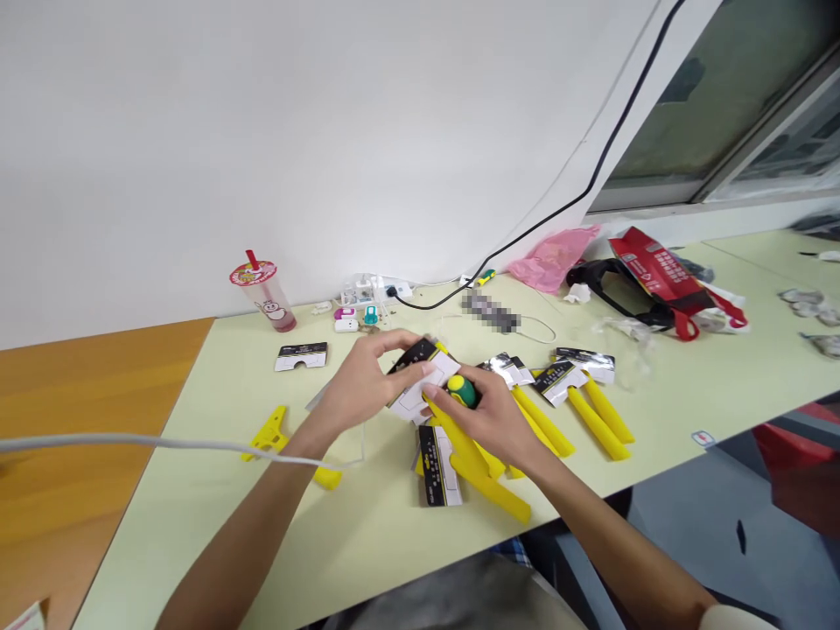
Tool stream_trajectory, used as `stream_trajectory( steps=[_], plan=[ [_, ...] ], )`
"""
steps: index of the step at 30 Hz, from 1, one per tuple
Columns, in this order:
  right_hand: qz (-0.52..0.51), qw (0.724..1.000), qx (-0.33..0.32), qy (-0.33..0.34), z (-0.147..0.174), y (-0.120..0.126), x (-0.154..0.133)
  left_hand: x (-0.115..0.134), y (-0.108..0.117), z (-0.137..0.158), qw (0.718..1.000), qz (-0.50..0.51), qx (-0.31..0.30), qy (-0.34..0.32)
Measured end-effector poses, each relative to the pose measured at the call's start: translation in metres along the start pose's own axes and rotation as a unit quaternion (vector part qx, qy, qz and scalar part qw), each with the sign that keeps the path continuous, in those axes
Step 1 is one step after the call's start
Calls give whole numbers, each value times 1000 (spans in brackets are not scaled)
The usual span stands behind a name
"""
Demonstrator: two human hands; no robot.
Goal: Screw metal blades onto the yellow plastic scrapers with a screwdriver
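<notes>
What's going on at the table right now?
A person's left hand holds a black-and-white card, apparently against a yellow tool. The right hand has its thumb at the card and a green handle tucked in its grip. Carded yellow handles lie to the right; a loose card lies to the left.

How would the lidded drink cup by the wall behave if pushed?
The cup is probably light, since only a little pink liquid shows at its bottom. Tall and narrowing downward, it may tip if pushed high. Clear and thin-looking, it may flex.
</notes>
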State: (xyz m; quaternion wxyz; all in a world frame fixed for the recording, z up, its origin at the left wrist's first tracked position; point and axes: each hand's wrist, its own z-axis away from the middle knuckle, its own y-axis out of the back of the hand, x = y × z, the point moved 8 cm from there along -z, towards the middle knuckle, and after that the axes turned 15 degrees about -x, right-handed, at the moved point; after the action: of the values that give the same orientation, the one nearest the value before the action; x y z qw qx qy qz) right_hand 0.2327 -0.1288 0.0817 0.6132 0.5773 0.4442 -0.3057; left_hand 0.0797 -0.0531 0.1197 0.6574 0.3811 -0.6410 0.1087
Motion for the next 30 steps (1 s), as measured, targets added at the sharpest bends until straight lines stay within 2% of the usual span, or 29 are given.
stream_trajectory(
  steps=[3, 8, 10, 13, 16, 19, 21, 23, 26, 28, 29, 30],
  plan=[
    [28, 1000, 1, -6, 12, 0, 9, -11, -13, 9, 1000, 12, 11, 19],
    [32, 999, 0, -11, 18, -1, 19, -27, -30, 8, 991, 131, -12, 36],
    [35, 999, 13, -23, 17, 0, 24, -28, -30, 5, 989, 148, -2, 32],
    [26, 999, 8, -36, 15, 2, 31, -22, -21, 1, 993, 113, 20, 15],
    [41, 998, -3, -37, 13, 4, 35, -8, 10, 3, 994, 75, 76, -25],
    [87, 995, 30, -35, 12, 15, 35, 15, 65, 20, 977, 44, 188, -85],
    [108, 992, 54, -23, 9, 22, 31, 34, 105, 43, 948, -3, 289, -132],
    [131, 990, 58, -2, -3, 26, 21, 52, 135, 69, 906, -55, 383, -169],
    [189, 979, 54, 56, -43, 25, -6, 70, 159, 99, 852, -118, 469, -201],
    [241, 964, 45, 99, -85, 19, -26, 75, 165, 111, 829, -145, 498, -209],
    [275, 956, 22, 101, -111, 11, -32, 77, 168, 116, 821, -156, 509, -208],
    [326, 941, -28, 89, -140, -3, -33, 78, 169, 120, 814, -165, 518, -206]
  ],
)
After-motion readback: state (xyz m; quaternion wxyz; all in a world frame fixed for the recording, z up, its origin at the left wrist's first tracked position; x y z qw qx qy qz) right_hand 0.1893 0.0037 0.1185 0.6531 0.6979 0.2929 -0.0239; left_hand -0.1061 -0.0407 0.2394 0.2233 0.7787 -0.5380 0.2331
